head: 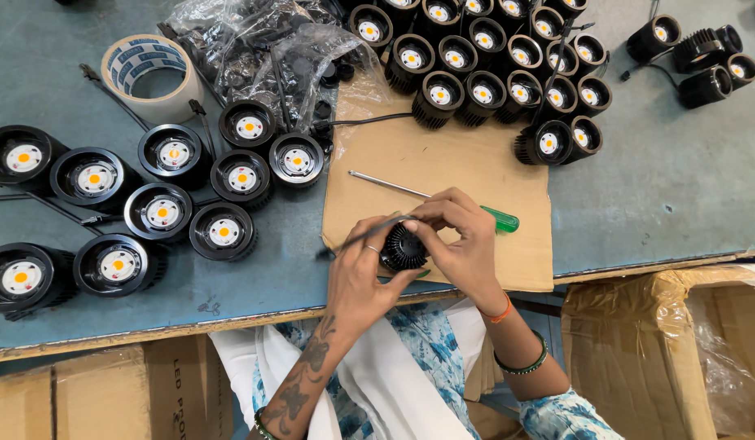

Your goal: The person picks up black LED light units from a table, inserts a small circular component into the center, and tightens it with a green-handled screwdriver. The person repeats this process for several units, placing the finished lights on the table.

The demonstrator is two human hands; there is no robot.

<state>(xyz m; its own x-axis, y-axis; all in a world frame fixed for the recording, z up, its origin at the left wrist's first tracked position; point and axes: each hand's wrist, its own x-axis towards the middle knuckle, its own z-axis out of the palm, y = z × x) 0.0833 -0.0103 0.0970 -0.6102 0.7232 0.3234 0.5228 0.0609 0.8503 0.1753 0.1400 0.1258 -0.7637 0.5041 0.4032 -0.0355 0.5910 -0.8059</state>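
Both hands hold one black finned lamp housing [403, 248] over the near edge of a brown cardboard sheet [443, 163]. My left hand [359, 273] cups it from the left, and a thin dark wire sticks out leftward from its fingers. My right hand [459, 240] grips it from the right and top. A green-handled screwdriver [430, 197] lies on the cardboard just behind my right hand, its handle partly hidden by my fingers.
Several black round lamps [161, 212] with white and orange centres lie at the left of the blue table [662, 187]. More lamps [483, 61] crowd the back. A tape roll [149, 77] and plastic bags [263, 49] sit behind. Cardboard boxes [638, 342] stand below the table edge.
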